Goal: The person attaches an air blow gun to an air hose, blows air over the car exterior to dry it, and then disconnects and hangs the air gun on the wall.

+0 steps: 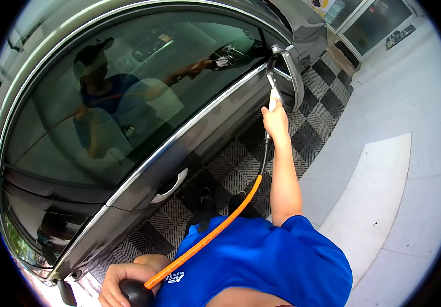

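Observation:
At the lower left, my left hand [128,276] is closed around a round black ball-like piece [137,292] at the near end of an orange hose [210,234]. The hose arcs across the front of my blue shirt to a black sleeve [265,153]. My right hand [276,122], arm stretched forward, grips a white-handled hose gun [274,96]. Its upper end is close to the car's side mirror [293,84]; whether they touch I cannot tell. The dark side window [128,133] reflects a person with an outstretched arm.
A grey car door [205,130] with a silver handle [172,187] runs along my left. Black and grey checkered floor tiles [310,125] lie beside it. A pale wall or floor surface [409,82] curves along the right, with a glass door [376,25] at the top right.

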Demonstrator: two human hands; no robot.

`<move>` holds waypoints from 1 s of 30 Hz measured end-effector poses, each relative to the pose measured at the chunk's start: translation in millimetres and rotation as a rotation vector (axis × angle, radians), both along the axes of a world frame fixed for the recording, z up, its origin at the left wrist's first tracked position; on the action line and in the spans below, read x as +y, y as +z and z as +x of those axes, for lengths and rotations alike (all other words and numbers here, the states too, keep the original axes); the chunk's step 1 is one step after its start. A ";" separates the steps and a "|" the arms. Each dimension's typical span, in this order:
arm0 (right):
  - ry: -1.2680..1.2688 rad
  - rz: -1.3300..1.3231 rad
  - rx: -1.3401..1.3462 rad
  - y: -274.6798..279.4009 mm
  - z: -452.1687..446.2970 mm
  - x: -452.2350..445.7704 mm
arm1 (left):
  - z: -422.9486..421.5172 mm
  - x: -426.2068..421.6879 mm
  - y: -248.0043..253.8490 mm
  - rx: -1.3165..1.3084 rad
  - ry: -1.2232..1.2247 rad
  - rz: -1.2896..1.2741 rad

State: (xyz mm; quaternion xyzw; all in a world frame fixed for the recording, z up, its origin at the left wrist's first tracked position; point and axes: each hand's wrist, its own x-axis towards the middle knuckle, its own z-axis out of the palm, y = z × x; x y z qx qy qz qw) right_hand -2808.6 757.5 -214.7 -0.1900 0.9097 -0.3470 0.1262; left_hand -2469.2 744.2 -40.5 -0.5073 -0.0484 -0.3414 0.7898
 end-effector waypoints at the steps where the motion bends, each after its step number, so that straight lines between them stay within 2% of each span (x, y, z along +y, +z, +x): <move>1: -0.008 0.026 0.002 -2.2 1.1 7.9 | 2.8 2.1 -3.1 -0.026 -0.003 -0.012; 7: 0.027 0.030 -0.003 7.6 5.0 37.2 | -9.7 24.8 -1.5 -0.111 0.004 -0.018; 10: 0.090 -0.180 -0.002 9.5 -1.8 48.8 | -28.7 46.0 -3.0 -0.067 -0.012 -0.125; 11: 0.125 -0.222 -0.002 3.7 -8.0 55.8 | -35.4 56.4 -4.0 -0.139 -0.050 -0.096; 13: 0.186 -0.245 -0.156 -3.3 -24.3 76.9 | -49.5 78.4 -1.4 -0.220 -0.089 -0.077; 15: 0.236 -0.261 -0.222 -5.2 -39.4 102.5 | -66.6 101.6 3.3 -0.357 -0.034 0.180; 16: 0.308 -0.282 -0.364 9.9 -46.0 120.1 | -81.2 111.6 6.5 -0.405 -0.015 0.263; 18: 0.424 -0.366 -0.542 13.6 -62.4 155.8 | -141.5 125.3 14.0 0.023 -0.053 -0.019; 21: 0.576 -0.426 -0.768 12.7 -91.5 211.5 | -187.1 159.0 12.3 0.028 -0.074 -0.025; 24: 0.633 -0.495 -0.906 -18.4 -118.7 249.1 | -232.2 190.2 16.0 -0.003 -0.072 -0.020; 27: 0.623 -0.538 -1.032 -38.3 -142.2 263.5 | -267.3 217.0 19.1 -0.058 -0.061 0.004; 30: 0.600 -0.585 -1.041 -39.9 -169.8 260.6 | -300.3 233.9 21.5 -0.124 -0.083 0.012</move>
